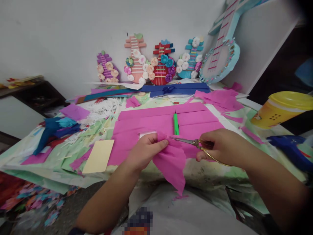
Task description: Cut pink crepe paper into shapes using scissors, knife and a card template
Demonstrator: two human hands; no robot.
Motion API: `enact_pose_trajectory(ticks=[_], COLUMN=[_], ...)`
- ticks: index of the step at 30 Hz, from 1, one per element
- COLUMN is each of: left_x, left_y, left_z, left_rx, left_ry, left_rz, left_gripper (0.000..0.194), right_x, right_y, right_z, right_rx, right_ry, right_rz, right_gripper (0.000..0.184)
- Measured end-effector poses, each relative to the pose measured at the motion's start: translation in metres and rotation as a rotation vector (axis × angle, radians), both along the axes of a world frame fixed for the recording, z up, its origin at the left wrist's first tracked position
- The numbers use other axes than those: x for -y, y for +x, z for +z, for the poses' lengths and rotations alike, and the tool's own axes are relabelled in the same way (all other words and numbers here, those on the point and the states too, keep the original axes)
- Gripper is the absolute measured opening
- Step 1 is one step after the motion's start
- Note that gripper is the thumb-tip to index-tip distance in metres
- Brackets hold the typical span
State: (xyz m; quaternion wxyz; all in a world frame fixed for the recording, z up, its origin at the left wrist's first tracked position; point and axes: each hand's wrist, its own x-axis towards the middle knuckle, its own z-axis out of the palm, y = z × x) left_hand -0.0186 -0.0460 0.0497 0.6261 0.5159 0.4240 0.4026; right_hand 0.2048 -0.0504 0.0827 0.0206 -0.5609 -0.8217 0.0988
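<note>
My left hand (146, 148) pinches a gathered piece of pink crepe paper (172, 163), whose loose end hangs over the table's front edge. In my right hand (222, 147) is a pair of scissors (190, 141) with gold handles. Their blades point left, with the tips at the bunched paper near my left fingers; whether they touch it I cannot tell. Beneath, a wide pink crepe sheet (141, 120) lies on the table. A green utility knife (176, 124) rests on it, just beyond the scissor tips. A cream card (99, 156) lies left of my left hand.
Several decorated paper guitars (161, 65) lean on the wall. A yellow-lidded tub (281, 109) and a blue glue gun (290, 147) are at the right. White string (102, 111) and blue paper scraps (55, 130) lie left; crumpled pink paper (221, 99) is at the back right.
</note>
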Motion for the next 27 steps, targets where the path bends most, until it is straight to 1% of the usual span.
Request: enact_pose_trajectory(ticks=[4,7,11,16,21,24,27], left_x=[-0.003,-0.005,-0.006,-0.007,-0.011,-0.014,-0.017], left_y=[-0.002,-0.001,0.003,0.006,0.004,0.001,-0.001], left_z=[0.001,0.004,0.008,0.009,0.004,0.003,0.004], left_rx=[-0.039,-0.059,-0.165,-0.241,-0.241,-0.253,-0.261], left_ry=[0.01,0.025,0.079,0.042,0.036,0.038,0.043], left_rz=[0.003,0.007,-0.008,-0.066,-0.066,-0.058,-0.08], left_gripper=[0.016,0.014,0.014,0.015,0.014,0.015,0.016], right_x=[0.0,-0.001,-0.003,-0.007,-0.012,-0.016,-0.019], right_y=[0.003,0.001,-0.006,-0.013,-0.017,-0.02,-0.021], right_z=[0.002,0.0,-0.002,-0.001,-0.005,-0.008,-0.01], right_rx=[0.031,0.013,-0.029,-0.085,-0.086,-0.084,-0.076], right_ry=[0.027,0.006,-0.021,-0.057,-0.036,-0.033,-0.023], right_rz=[-0.025,0.016,0.078,0.112,0.102,0.079,0.041], right_gripper=[0.036,0.039,0.042,0.037,0.032,0.033,0.035])
